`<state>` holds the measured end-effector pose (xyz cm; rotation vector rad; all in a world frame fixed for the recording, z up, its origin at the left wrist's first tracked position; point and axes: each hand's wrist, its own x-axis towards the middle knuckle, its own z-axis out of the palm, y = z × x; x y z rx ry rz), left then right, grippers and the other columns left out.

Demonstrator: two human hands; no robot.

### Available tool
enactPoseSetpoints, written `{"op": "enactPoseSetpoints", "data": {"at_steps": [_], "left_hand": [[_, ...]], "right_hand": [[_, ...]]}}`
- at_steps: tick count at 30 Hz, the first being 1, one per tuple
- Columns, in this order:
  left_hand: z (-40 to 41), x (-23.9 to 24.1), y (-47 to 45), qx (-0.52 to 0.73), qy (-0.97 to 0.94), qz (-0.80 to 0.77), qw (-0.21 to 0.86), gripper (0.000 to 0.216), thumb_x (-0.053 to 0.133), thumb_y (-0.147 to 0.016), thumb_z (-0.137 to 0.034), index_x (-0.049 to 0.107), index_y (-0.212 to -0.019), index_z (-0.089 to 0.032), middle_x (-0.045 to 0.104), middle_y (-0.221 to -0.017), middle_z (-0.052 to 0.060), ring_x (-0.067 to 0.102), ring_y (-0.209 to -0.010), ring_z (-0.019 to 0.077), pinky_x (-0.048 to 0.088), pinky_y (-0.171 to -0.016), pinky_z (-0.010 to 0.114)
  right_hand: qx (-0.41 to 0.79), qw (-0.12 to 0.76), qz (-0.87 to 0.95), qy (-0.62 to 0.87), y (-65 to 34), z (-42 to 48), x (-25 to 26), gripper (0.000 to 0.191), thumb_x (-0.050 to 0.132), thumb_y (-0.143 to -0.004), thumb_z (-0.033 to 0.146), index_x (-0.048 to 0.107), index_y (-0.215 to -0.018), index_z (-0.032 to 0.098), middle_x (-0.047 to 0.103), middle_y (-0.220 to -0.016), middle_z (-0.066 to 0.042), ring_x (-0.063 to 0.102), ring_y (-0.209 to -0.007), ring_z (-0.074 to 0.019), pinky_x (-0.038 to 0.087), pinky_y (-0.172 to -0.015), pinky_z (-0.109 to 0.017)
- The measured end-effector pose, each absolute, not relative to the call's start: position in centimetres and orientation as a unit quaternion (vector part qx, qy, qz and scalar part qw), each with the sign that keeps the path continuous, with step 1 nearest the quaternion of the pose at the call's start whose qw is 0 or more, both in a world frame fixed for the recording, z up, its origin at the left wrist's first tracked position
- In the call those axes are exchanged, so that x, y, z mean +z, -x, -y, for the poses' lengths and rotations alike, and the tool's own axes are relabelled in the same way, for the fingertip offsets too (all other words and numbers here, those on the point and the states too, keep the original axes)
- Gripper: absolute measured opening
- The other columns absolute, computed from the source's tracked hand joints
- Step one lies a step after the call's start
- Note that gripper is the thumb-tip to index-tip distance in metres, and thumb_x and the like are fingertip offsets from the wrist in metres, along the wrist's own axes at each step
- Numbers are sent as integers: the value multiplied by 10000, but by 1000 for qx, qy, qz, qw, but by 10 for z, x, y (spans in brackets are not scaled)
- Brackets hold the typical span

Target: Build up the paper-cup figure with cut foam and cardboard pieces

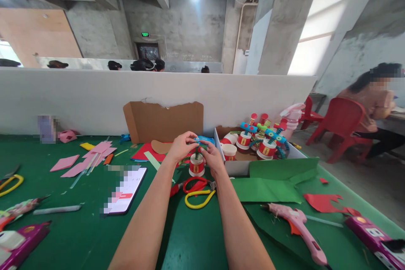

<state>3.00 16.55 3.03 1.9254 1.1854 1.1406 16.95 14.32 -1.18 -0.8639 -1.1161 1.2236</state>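
Note:
A small white paper cup with a red band [196, 166] stands on the green table [82, 228] in front of me. My left hand [181, 147] hovers over its top with fingers pinched on a green twisted pipe cleaner sticking up from the cup. My right hand [212, 158] curls against the cup's right side, fingertips meeting the left hand's above it. A striped coiled pipe cleaner [184, 160] juts from the cup's left side.
Red and yellow scissors [198, 192] lie just below the cup. A phone [124, 192] is at left, a pink glue gun [297, 225] at right. A box [240, 168] holds finished cup figures [264, 141]. Green paper [272, 181], pink paper scraps [91, 158], cardboard [164, 120]. A seated person [373, 105] far right.

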Motion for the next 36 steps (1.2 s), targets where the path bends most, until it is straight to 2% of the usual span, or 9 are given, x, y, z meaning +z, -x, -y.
{"op": "enactPoseSetpoints", "data": {"at_steps": [9, 17, 21, 25, 29, 32, 36], "left_hand": [[-166, 36, -23, 465, -711, -419, 320, 245, 649, -676, -249, 616, -911, -187, 716, -890, 51, 666, -864, 191, 514, -821, 342], [-163, 43, -9, 506, -706, -408, 282, 219, 625, -748, -326, 645, -911, -181, 703, -927, 61, 649, -873, 181, 517, -813, 338], [-159, 46, -13, 481, -728, -406, 271, 205, 639, -730, -308, 658, -896, -190, 703, -920, 46, 643, -860, 172, 519, -802, 319], [-162, 42, -20, 462, -736, -405, 284, 264, 671, -687, -280, 647, -936, -196, 707, -951, 44, 646, -900, 181, 513, -835, 330], [-166, 35, -24, 459, -740, -403, 284, 237, 652, -702, -270, 647, -926, -193, 705, -943, 47, 647, -890, 181, 510, -823, 326], [-166, 34, -24, 467, -729, -412, 284, 225, 649, -716, -306, 651, -902, -180, 702, -909, 52, 646, -842, 178, 514, -797, 324], [-166, 37, -19, 484, -715, -415, 287, 277, 652, -717, -352, 646, -930, -174, 697, -942, 64, 641, -879, 183, 515, -813, 328]], "right_hand": [[532, 600, 462, 380, -171, -144, -12, 407, 675, -680, 363, 553, -1039, 215, 490, -570, 77, 336, -368, -53, 253, -377, -214], [505, 595, 459, 425, -177, -145, -11, 435, 668, -680, 437, 571, -1035, 205, 453, -512, 94, 336, -346, -56, 250, -340, -199], [436, 605, 467, 475, -184, -148, -11, 340, 627, -707, 464, 625, -915, 195, 441, -465, 83, 357, -359, -78, 263, -365, -217], [305, 629, 501, 511, -185, -150, -10, 229, 597, -722, 422, 660, -753, 205, 592, -566, 12, 533, -556, -153, 398, -525, -264], [239, 614, 534, 531, -180, -150, -11, 196, 562, -745, 371, 680, -779, 219, 669, -700, -16, 581, -679, -186, 439, -647, -300], [214, 610, 536, 543, -178, -148, -9, 199, 533, -764, 337, 684, -815, 217, 675, -739, -26, 575, -690, -189, 435, -662, -306], [159, 611, 538, 558, -178, -143, -3, 236, 480, -804, 299, 677, -888, 201, 669, -833, -58, 557, -685, -187, 438, -669, -318]]}}
